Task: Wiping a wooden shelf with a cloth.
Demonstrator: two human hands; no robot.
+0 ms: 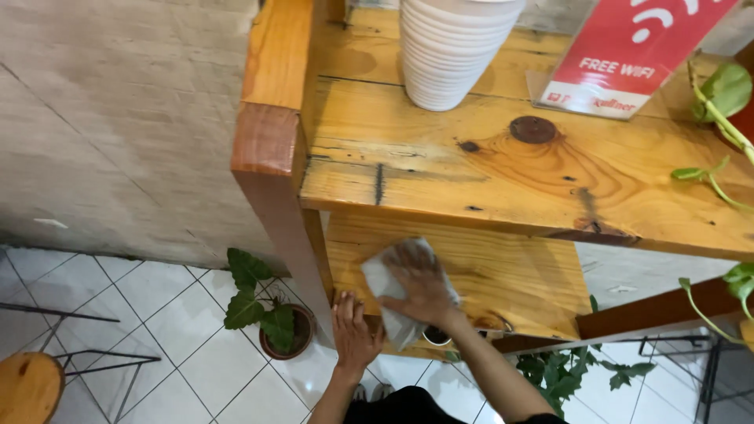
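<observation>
My right hand (422, 284) presses flat on a white cloth (386, 284) lying on the lower wooden shelf (518, 275); the hand and cloth look motion-blurred. My left hand (353, 330) grips the front edge of that same shelf, just left of the cloth. The upper wooden shelf (440, 169) overhangs both hands.
A white ribbed pot (448, 47) and a red sign in a clear stand (628, 51) sit on the upper shelf. Green vine leaves (719, 94) trail at the right. A potted plant (271, 318) stands on the white tiled floor, a wooden stool (27, 385) at lower left.
</observation>
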